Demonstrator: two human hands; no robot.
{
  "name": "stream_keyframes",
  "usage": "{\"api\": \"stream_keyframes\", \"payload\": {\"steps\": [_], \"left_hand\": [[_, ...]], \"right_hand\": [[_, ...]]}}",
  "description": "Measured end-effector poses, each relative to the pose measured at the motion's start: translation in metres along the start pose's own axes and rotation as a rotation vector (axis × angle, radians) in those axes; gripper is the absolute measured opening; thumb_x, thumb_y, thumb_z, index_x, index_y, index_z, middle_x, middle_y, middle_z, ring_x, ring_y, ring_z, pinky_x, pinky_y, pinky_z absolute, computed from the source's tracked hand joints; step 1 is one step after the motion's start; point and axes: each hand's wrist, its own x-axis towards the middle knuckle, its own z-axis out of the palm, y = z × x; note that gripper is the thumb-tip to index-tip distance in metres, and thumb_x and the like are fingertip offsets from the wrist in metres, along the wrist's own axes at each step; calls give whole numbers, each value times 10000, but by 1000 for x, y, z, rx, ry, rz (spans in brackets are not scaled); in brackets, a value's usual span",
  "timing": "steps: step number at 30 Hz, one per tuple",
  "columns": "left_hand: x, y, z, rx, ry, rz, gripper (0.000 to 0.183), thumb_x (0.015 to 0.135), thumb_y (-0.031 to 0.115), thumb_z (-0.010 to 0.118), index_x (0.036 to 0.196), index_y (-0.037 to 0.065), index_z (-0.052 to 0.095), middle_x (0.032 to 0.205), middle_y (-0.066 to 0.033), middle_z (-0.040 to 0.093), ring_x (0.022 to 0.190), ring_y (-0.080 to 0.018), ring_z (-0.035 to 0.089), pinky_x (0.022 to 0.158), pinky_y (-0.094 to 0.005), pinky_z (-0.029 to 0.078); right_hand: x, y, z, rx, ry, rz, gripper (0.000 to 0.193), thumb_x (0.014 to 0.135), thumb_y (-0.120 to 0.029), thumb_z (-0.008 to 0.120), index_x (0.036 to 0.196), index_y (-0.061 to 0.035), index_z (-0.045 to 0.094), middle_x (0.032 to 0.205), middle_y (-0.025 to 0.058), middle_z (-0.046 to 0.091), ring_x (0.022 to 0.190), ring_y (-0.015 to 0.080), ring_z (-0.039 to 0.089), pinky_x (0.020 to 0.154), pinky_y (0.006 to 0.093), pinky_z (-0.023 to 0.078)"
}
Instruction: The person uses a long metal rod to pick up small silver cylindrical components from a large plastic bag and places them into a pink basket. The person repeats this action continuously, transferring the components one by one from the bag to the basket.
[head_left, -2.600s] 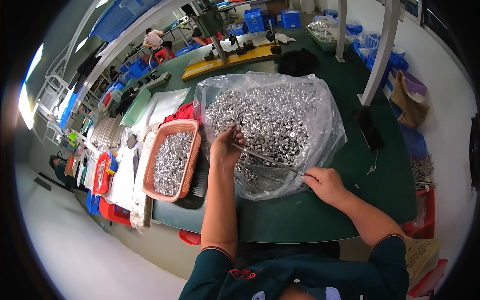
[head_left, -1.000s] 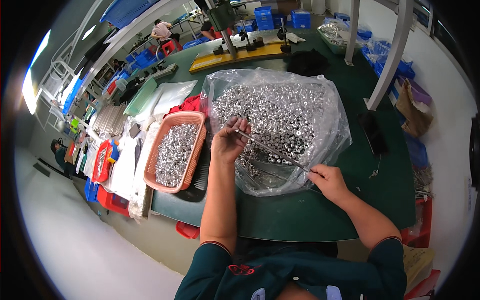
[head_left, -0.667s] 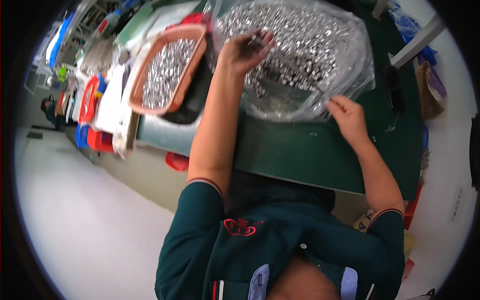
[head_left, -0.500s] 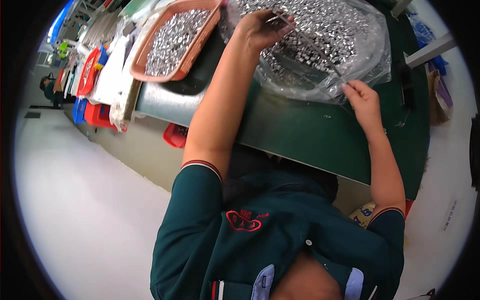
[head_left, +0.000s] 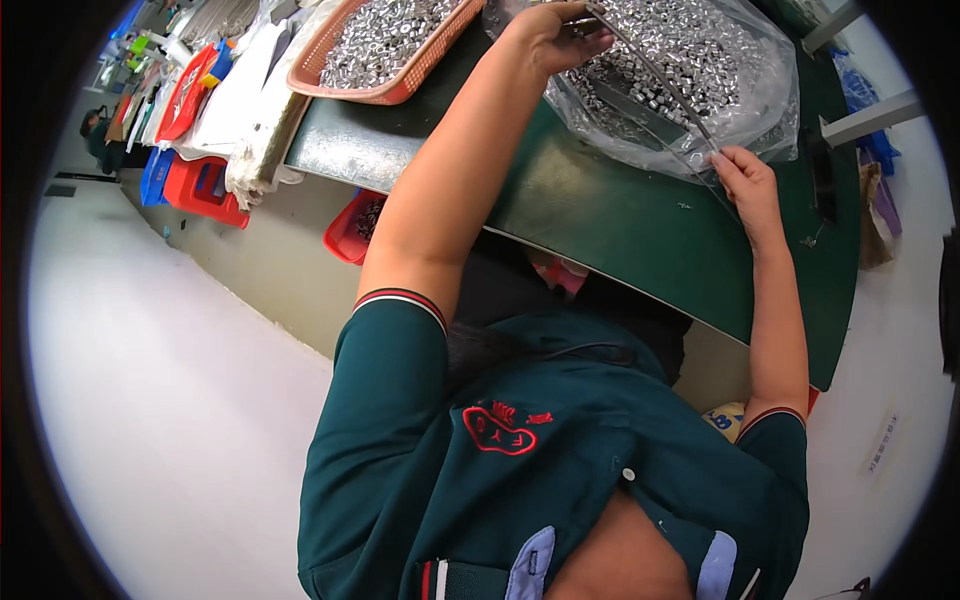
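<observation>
Green tabletop (head_left: 620, 215) spans the upper frame; at its left an orange tray (head_left: 385, 62) holds small silver parts; the left hand (head_left: 548, 35) pinches one end of a thin metal rod (head_left: 655, 82) over the clear bag (head_left: 690, 85) of silver parts; the right hand (head_left: 745, 185) grips the rod's other end at the bag's near edge.

A factory assembly workshop.
A green worktop (head_left: 600, 215) carries a bag of small metal parts (head_left: 700, 60) and an orange tray (head_left: 385, 45); coloured bins (head_left: 200, 185) line the upper left.
</observation>
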Motion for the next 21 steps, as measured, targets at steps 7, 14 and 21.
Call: {"api": "stream_keyframes", "payload": {"steps": [7, 14, 21], "left_hand": [[-2, -6, 3, -50, -126, 7, 213, 935, 154, 465, 994, -37, 539, 940, -214, 567, 849, -313, 569, 739, -443, 518], [-4, -6, 6, 4, 9, -81, 165, 843, 241, 481, 843, 92, 552, 698, -32, 476, 519, -119, 343, 449, -272, 273], [-14, 1, 25, 110, 42, -77, 208, 845, 221, 466, 839, 57, 593, 582, 14, 415, 438, -78, 262, 384, -240, 198]], "right_hand": [[-5, 8, 3, -154, 72, -105, 157, 877, -141, 607, 876, 14, 632, 713, -76, 519, 679, 11, 424, 614, 179, 346], [-5, -4, 6, -293, 144, -189, 170, 829, -129, 628, 753, 13, 573, 594, -27, 469, 594, 38, 417, 530, 235, 363], [4, 0, 10, -241, 167, -145, 170, 822, -154, 637, 821, 15, 622, 593, 1, 524, 573, 47, 455, 532, 250, 387]]}}
